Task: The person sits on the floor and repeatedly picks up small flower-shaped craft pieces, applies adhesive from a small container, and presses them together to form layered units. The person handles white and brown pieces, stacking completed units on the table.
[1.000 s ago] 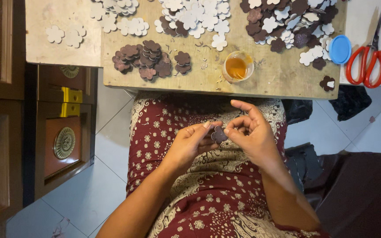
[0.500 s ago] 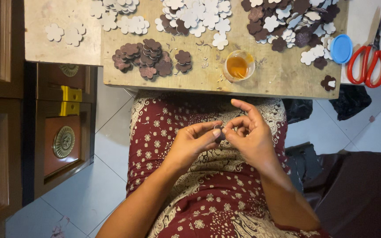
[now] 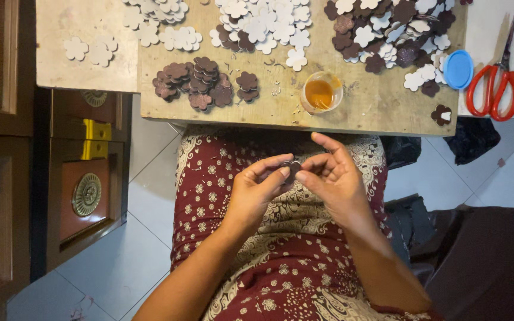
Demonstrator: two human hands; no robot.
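A person seated at a low wooden board (image 3: 281, 113) holds a small dark flower-shaped piece (image 3: 293, 169) over the lap, just below the board's near edge. The left hand (image 3: 257, 193) and the right hand (image 3: 331, 178) meet around the piece, thumbs and forefingers pinched narrowly on it from either side; most of the piece is hidden by the fingertips.

The board is worn and pale, speckled with small scraps. Near its front edge, straight above the hands, stands a small clear cup of amber liquid (image 3: 320, 92). To the left of the cup sits a pile of brown flower cutouts (image 3: 200, 83). Behind the cup, at the board's far edge, lies a heap of white flower cutouts (image 3: 263, 27), and to the right of that a mixed heap of brown and white ones (image 3: 388, 30). A round blue lid (image 3: 458, 69) rests at the board's right end, and red-handled scissors (image 3: 492, 83) lie just beyond it on a white surface. A single brown cutout (image 3: 441, 115) sits at the board's front right corner.

Left of the board, a paler slab (image 3: 78, 71) carries a few white cutouts. Below it stands dark wooden furniture (image 3: 84, 196) with a round metal ornament. The floor (image 3: 120, 261) is pale tile. The person's lap is covered in dark red patterned cloth (image 3: 281, 261).
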